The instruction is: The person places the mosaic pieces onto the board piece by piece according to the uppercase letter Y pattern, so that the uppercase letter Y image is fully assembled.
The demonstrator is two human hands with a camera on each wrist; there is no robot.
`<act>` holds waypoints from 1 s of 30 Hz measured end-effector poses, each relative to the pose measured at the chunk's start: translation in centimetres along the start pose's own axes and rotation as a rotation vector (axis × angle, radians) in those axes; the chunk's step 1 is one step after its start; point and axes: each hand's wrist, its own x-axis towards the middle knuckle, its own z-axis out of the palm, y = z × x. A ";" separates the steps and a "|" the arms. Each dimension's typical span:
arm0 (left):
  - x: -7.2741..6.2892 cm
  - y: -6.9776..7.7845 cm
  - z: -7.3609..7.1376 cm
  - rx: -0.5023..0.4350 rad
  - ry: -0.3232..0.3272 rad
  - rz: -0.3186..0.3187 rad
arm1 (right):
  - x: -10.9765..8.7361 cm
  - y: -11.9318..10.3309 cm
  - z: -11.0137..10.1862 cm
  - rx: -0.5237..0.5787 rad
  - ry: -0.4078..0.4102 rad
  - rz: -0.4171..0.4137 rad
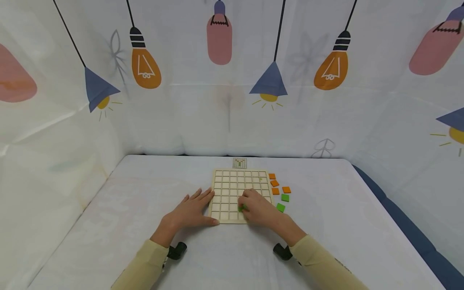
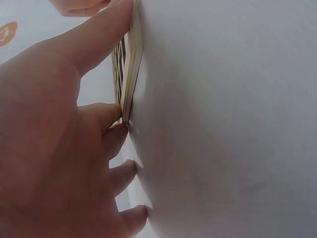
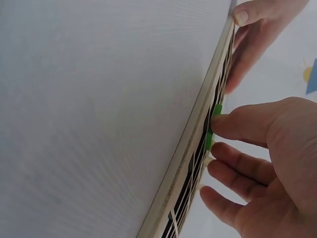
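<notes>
A pale wooden grid board (image 1: 225, 192) lies on the white table. My left hand (image 1: 192, 210) rests at its left side with straight, spread fingers, the thumb touching the near left corner. In the left wrist view, the thumb and a fingertip meet the edge of the board (image 2: 131, 74). Over the board's near part, my right hand (image 1: 259, 207) pinches a small green square tile (image 1: 241, 208). The right wrist view has the thumb against this green tile (image 3: 209, 141), which stands tilted at the grid; the other fingers are bent near the board.
Several orange tiles (image 1: 275, 191) and two green tiles (image 1: 285, 197) lie loose right of the board. A small pattern card (image 1: 239, 163) sits just beyond its far edge. Behind the table (image 1: 163, 173) hangs a white curtain (image 1: 181, 117) printed with lamps.
</notes>
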 end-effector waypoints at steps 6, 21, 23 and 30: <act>0.1 0.0 0.1 -0.005 -0.003 -0.002 | -0.2 0.0 0.0 -0.015 0.029 -0.021; 0.2 0.0 0.2 -0.016 -0.010 -0.008 | -0.4 0.0 -0.2 -0.023 0.034 -0.058; 0.2 0.1 0.1 -0.021 -0.007 -0.007 | -0.5 0.1 -0.2 -0.023 0.030 -0.057; 0.0 0.2 0.0 -0.019 -0.001 -0.003 | -0.8 0.3 -0.2 -0.064 0.018 -0.062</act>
